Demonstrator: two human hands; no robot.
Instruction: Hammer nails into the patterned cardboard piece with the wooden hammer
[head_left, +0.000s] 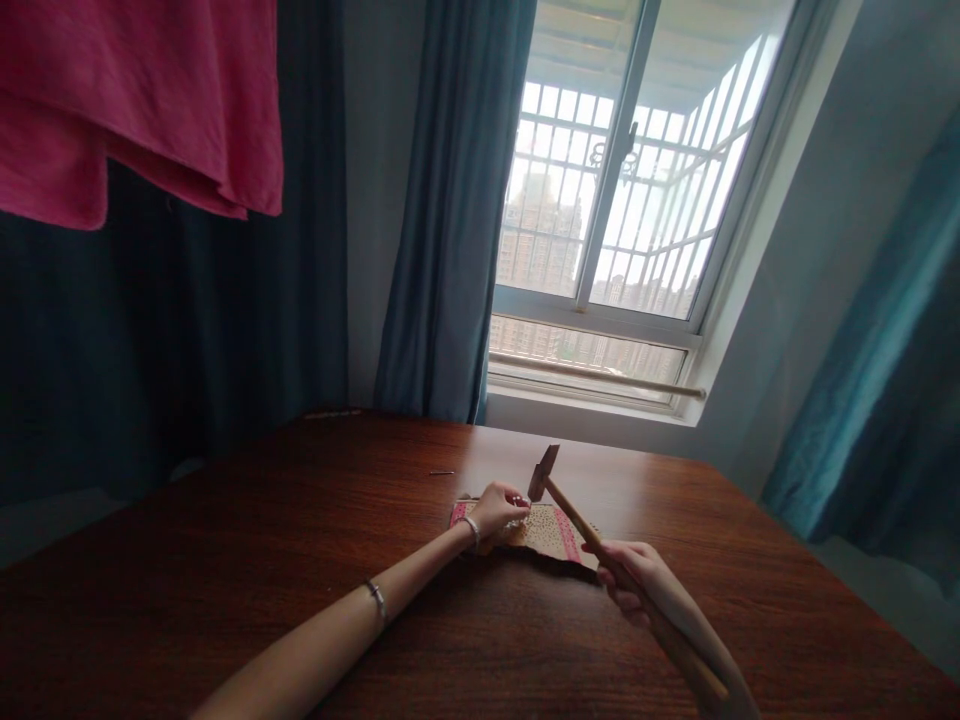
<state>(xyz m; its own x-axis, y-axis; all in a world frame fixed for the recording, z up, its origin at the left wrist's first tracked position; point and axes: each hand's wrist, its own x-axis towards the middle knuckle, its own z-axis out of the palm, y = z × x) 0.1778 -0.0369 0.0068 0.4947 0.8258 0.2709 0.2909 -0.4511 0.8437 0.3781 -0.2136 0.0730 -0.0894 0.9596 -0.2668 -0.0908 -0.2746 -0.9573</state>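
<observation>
My right hand point(628, 578) is closed around the wooden handle of a small hammer point(564, 502), whose metal head is raised just above a tan board with pink edges point(553, 533) lying on the wooden table point(300, 560). My left hand point(499, 507) rests on the board's left part, fingers pinched together right below the hammer head; what they pinch is too small to make out. Two bracelets sit on my left forearm and wrist.
A thin nail-like piece point(442, 472) lies on the table beyond the board. Behind the table are a barred window point(622, 200), blue curtains point(450, 220) and, at the upper left, a hanging pink cloth point(142, 100).
</observation>
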